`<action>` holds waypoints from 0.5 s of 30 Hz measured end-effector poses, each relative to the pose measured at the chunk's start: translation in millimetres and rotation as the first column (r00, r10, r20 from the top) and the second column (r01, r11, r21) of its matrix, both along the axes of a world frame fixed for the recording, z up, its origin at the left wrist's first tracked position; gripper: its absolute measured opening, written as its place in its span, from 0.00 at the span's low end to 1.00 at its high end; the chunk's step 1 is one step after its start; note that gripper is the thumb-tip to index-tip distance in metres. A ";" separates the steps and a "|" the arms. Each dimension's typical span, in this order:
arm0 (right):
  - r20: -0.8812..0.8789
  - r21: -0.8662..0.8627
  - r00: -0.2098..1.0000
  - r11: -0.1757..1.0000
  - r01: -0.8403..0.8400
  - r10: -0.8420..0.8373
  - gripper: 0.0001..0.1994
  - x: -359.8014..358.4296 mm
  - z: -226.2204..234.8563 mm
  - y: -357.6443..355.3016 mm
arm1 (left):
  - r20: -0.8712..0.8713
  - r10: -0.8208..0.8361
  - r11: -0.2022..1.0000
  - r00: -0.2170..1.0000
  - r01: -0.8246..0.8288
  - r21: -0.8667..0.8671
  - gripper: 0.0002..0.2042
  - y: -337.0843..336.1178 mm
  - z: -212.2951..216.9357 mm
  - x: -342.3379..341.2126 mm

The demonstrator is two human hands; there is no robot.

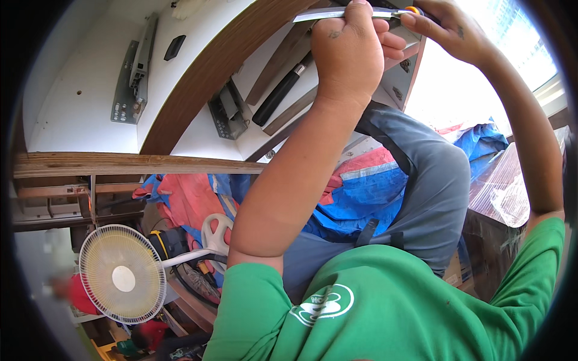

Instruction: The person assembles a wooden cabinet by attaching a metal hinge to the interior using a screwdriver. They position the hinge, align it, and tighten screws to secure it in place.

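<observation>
At the top of the view, my left hand [349,51] is closed on a thin white strip [310,15], its thumb pressed along it. The strip's pointed end sticks out to the left. Close by at the upper right, my right hand [454,29] is closed near the strip's other end, around a tool with an orange and dark handle [414,10]. Most of that tool is hidden, so its kind cannot be made out. Below my left hand, a black handle with a silver collar [282,93] lies inside a white cabinet [198,135] with brown wooden edges.
Metal drawer slides [133,78] are fixed in the cabinet at left, with another slide [229,111] beyond the divider. A white standing fan [123,278] is at lower left. Blue and red tarpaulin [367,192] spreads around my bent leg. Plastic-wrapped panels [503,186] stand at right.
</observation>
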State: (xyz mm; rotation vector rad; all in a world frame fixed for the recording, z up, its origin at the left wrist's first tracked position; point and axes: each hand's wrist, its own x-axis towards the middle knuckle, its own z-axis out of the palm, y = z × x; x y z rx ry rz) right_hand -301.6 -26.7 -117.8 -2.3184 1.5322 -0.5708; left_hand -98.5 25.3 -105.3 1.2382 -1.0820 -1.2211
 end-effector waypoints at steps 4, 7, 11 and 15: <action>0.111 -0.057 0.994 0.998 0.003 0.003 0.32 -1.3 -2.6 -2.1 | -0.005 -0.080 0.997 0.997 0.080 -0.024 0.24 -5.0 -0.8 -2.3; 0.121 -0.069 0.992 0.998 -0.009 0.017 0.31 -4.5 -5.8 -4.1 | 0.054 -0.094 0.995 0.994 0.096 -0.040 0.24 -6.5 -1.3 -1.1; 0.053 -0.072 0.998 0.997 -0.014 0.018 0.29 -5.2 -11.3 -5.8 | -0.038 -0.093 0.992 0.995 0.089 -0.085 0.24 -2.9 -5.4 -0.8; 0.187 -0.100 0.981 0.994 -0.040 0.058 0.29 -4.0 -11.8 -5.8 | 0.056 -0.106 0.985 0.993 0.112 -0.131 0.25 -2.3 -5.0 -2.8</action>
